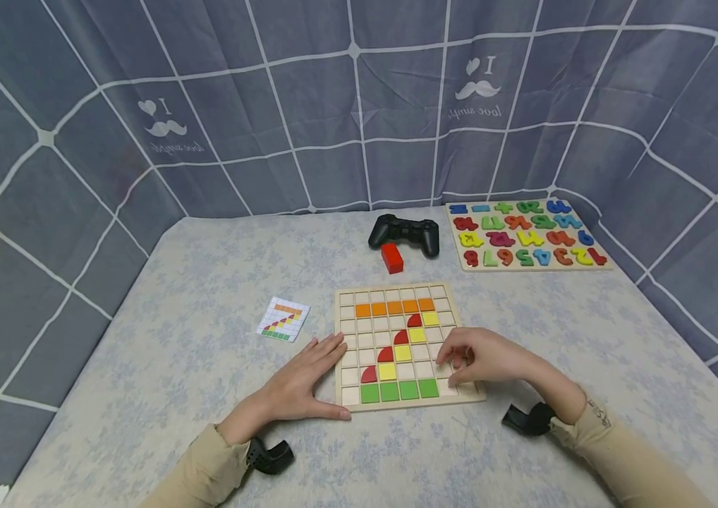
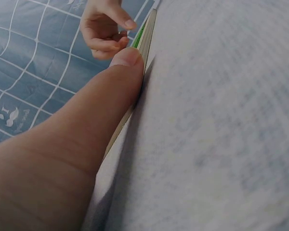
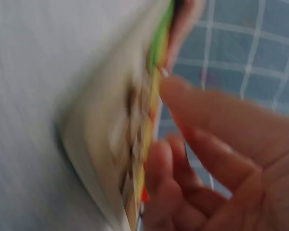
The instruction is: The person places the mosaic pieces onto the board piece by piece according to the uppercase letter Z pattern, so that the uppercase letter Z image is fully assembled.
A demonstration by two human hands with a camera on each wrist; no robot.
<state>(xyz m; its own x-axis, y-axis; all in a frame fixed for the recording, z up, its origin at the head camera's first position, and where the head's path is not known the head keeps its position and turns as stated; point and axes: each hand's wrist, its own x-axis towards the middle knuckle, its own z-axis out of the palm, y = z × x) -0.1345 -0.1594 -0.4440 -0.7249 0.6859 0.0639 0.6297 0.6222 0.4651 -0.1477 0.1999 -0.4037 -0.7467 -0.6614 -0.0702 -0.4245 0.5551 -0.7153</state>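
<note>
My left hand [image 1: 305,381] lies flat at the left edge of a square wooden grid board [image 1: 349,340], its fingertips and thumb touching the frame. Over the board's lower right side hovers my right hand [image 1: 489,355], fingers curled and thumb [image 3: 197,98] extended. I cannot tell whether it holds a small tile. Orange square tiles [image 1: 394,307] form a row near the top. Red quarter-round tiles [image 1: 385,354] and yellow squares [image 1: 402,352] step down diagonally to the left. Green squares [image 1: 399,390] line the bottom row, where the right hand partly covers the right end.
A pattern card [image 1: 283,319] showing a similar design lies left of the board. Behind the board are a red block [image 1: 392,258] and a black game controller [image 1: 405,233]. A number puzzle board [image 1: 527,236] sits at the back right, before a blue checked curtain [image 1: 308,106].
</note>
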